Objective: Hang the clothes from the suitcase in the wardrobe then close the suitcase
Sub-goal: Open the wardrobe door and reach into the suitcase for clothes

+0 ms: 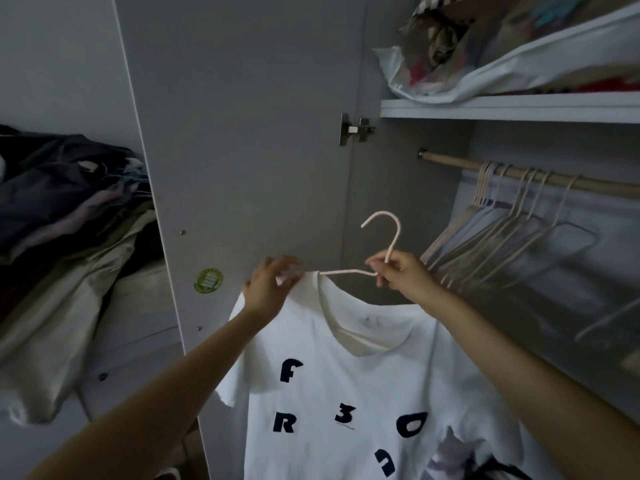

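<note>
A white T-shirt point(346, 382) with dark letters hangs on a pale pink hanger point(388, 237) in front of the open wardrobe. My right hand point(401, 271) pinches the hanger at the base of its hook. My left hand point(272, 285) grips the shirt's left shoulder where the hanger arm goes in. The wooden rail point(519, 173) runs up and to the right, with several empty pale hangers point(502, 237) on it. The suitcase is not in view.
The open grey wardrobe door point(242, 133) stands just behind the shirt. A shelf point(502, 107) above the rail carries a plastic bag of fabrics point(485, 53). At the left lies a heap of dark and beige clothes point(69, 237).
</note>
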